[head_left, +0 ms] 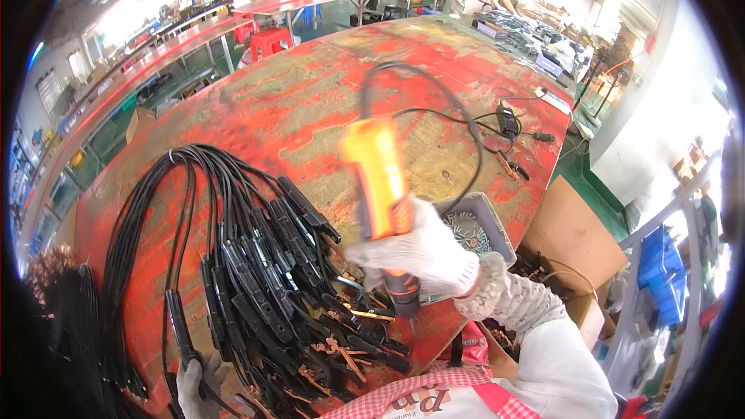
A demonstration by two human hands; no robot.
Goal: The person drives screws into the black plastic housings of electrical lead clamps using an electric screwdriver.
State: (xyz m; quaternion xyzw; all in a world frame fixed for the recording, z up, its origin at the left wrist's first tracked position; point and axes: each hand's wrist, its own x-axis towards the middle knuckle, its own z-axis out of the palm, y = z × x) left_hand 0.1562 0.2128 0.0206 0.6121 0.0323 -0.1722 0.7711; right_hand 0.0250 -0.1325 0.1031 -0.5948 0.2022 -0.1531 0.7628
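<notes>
My right hand point(423, 252), in a white knit glove, is closed around an orange and black electric screwdriver point(379, 171). The tool stands nearly upright, bit down, above the near table edge; its body is slightly blurred. My left hand point(198, 389), gloved too, is at the lower left with its fingers around the lower end of a slim black plastic clamp point(178, 324); part of that grip is hidden. Beside it lies a large bundle of black cables point(203, 154), looped at the far end, with many black clamps point(260, 306) and copper-coloured jaws point(341, 357) toward me.
A grey bin point(500, 221) of screws sits at the right edge of the worn red table point(310, 77). An adapter point(508, 120) with a cord lies farther back. An open cardboard box point(574, 225) and blue bins point(660, 275) stand at right. Other people work at far tables.
</notes>
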